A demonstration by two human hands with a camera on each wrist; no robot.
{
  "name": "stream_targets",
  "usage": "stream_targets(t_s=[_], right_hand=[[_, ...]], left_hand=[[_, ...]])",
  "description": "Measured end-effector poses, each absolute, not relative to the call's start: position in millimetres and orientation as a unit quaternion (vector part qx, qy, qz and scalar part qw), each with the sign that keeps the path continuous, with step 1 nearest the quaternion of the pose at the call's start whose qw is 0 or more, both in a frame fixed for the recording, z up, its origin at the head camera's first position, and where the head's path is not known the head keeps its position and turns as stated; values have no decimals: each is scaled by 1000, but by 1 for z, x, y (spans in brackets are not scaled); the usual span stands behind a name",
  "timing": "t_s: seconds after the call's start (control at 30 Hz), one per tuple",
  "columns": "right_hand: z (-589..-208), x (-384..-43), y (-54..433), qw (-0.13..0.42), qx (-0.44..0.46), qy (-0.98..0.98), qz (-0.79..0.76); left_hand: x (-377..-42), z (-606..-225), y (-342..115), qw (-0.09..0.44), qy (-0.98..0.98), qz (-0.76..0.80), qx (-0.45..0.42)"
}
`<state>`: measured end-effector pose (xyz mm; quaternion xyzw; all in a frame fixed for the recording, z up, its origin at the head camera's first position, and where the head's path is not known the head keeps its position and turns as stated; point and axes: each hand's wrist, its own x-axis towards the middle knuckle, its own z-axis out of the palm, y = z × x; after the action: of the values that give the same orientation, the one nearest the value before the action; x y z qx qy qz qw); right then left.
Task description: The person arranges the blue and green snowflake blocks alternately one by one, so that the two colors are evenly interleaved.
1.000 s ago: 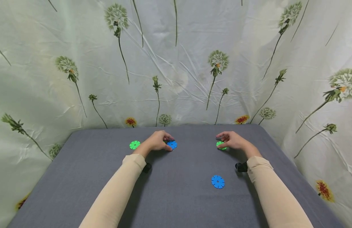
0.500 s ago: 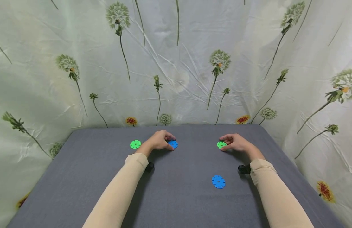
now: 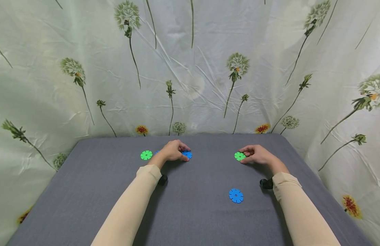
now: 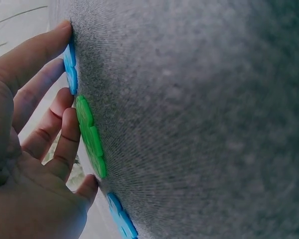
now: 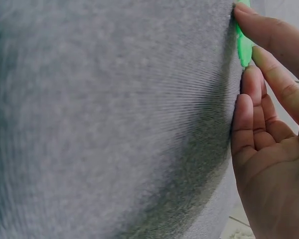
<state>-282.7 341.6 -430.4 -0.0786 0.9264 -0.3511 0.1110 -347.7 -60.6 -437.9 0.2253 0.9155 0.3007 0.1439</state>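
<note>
My left hand [image 3: 172, 150] pinches a blue notched disc [image 3: 188, 155] by its edges, thumb on the near side and fingers on the far side, at the back middle of the table. Under that palm, a green notched disc [image 4: 91, 137] shows only in the left wrist view, with a further blue disc [image 4: 120, 216] beyond it. To the right, my right hand [image 3: 260, 154] holds another green notched disc [image 3: 239, 156] between thumb and fingertips, close against the cloth. Its ring and little fingers curl in beside the disc in the right wrist view.
A green disc [image 3: 146, 155] lies left of my left wrist, at the end of the row. Nearer to me, a blue disc [image 3: 236, 195] lies flat by itself. The grey table cloth [image 3: 193, 205] runs back to a flowered curtain [image 3: 202, 68].
My right hand's thumb and fingers have come round to the green disc's edges, and the hand has drawn slightly right. The left hand has hardly moved at the blue disc.
</note>
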Motion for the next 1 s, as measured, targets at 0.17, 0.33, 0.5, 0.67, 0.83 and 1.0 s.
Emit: stream_targets(t_s=[0.17,0.33,0.5,0.67,0.83,1.0], right_hand=[[-433,-283,342,109,-76,925,-356],[-433,-283,341,109,-73,924,-359],[-433,-283,341,112,-69,925,-357],[-433,-285,341,109,-77,920,-369],[-434,-285,340,102,-97,911,-389],[-435,-282,340,94,-108,905,-401]], left_hand=[[-346,-439,-59,137,916,305,224],[-344,-437,-58,138,914,313,219],[-341,-434,-58,138,913,315,220],[-341,-434,-58,144,910,323,216],[-341,-435,-58,141,911,325,213],[-342,-436,-59,144,911,326,210]])
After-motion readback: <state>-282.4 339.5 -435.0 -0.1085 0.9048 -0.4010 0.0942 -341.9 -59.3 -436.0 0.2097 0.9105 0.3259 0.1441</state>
